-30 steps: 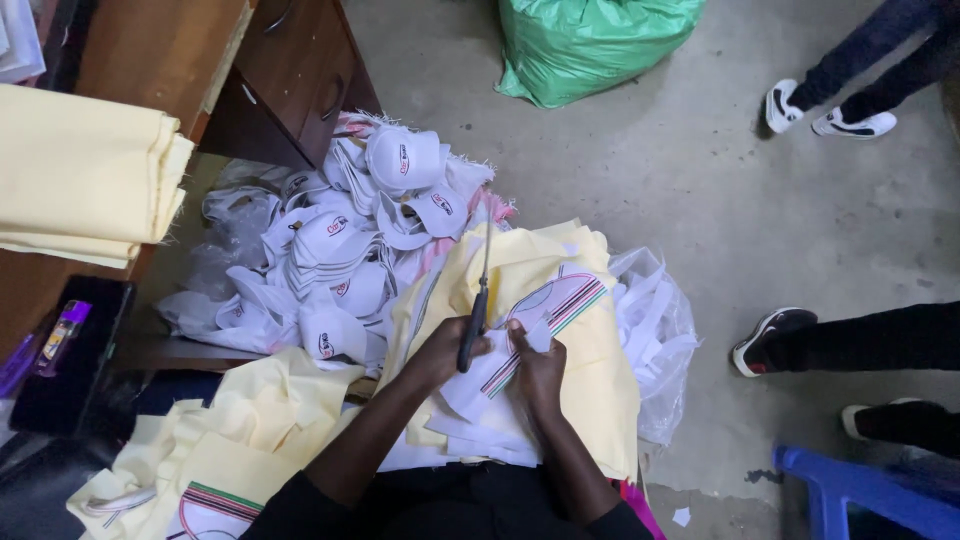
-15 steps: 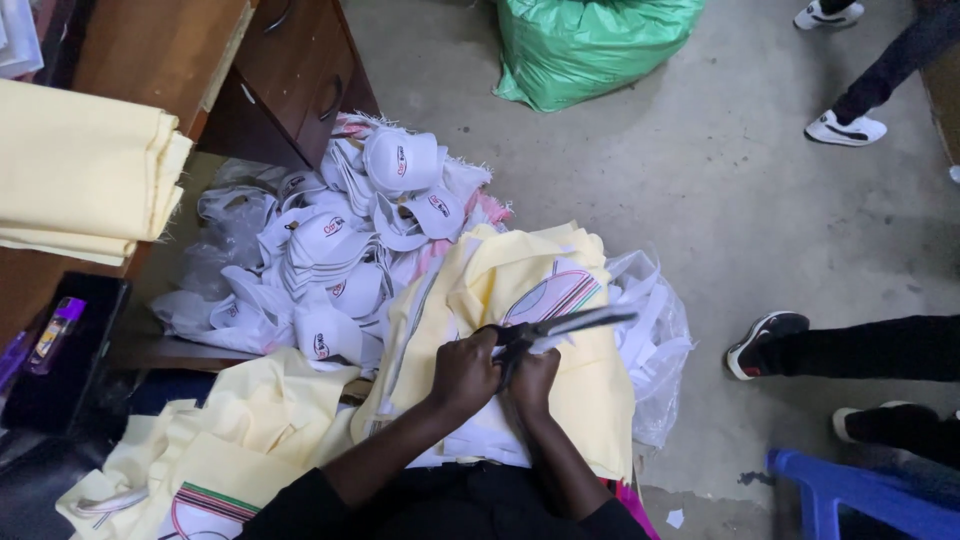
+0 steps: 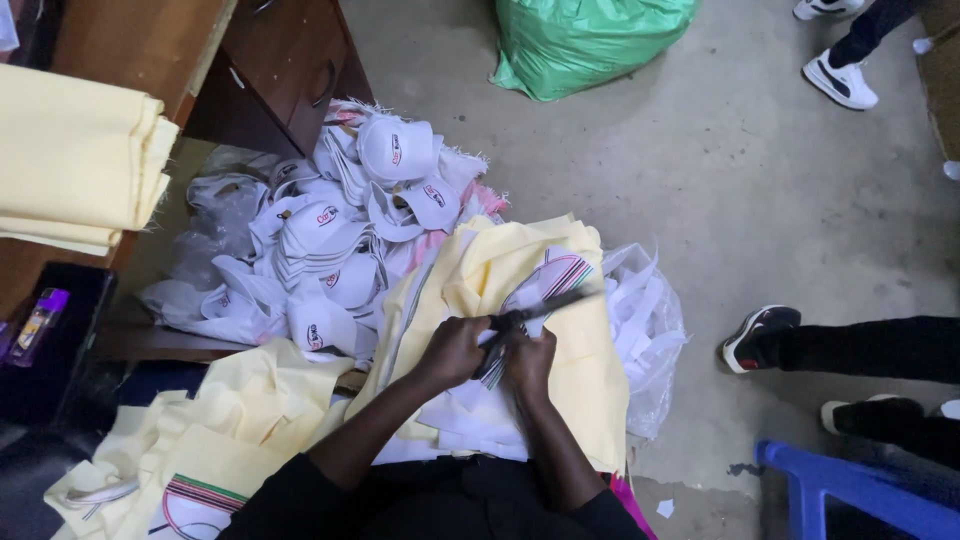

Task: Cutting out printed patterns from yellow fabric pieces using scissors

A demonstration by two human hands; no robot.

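Observation:
My left hand [image 3: 452,348] is closed around the handles of dark scissors [image 3: 548,306], whose blades point right over pale yellow cloth [image 3: 580,370] heaped on my lap. My right hand [image 3: 530,362] sits just right of it, pinching a white fabric piece with striped trim [image 3: 490,372] under the blades. Both hands touch at the scissors' handles. A second striped white panel [image 3: 560,272] lies on the yellow cloth beyond the blade tips.
A pile of white caps [image 3: 330,240] lies left of the cloth, beside a wooden cabinet [image 3: 290,70]. Folded yellow fabric [image 3: 75,165] rests on a surface at left. A green sack [image 3: 590,40], other people's shoes [image 3: 760,335] and a blue stool [image 3: 850,490] stand on the concrete floor.
The scissors have swung from pointing up to pointing right across the cloth. My hands have stayed together over the striped piece. The shoes at top right have shifted.

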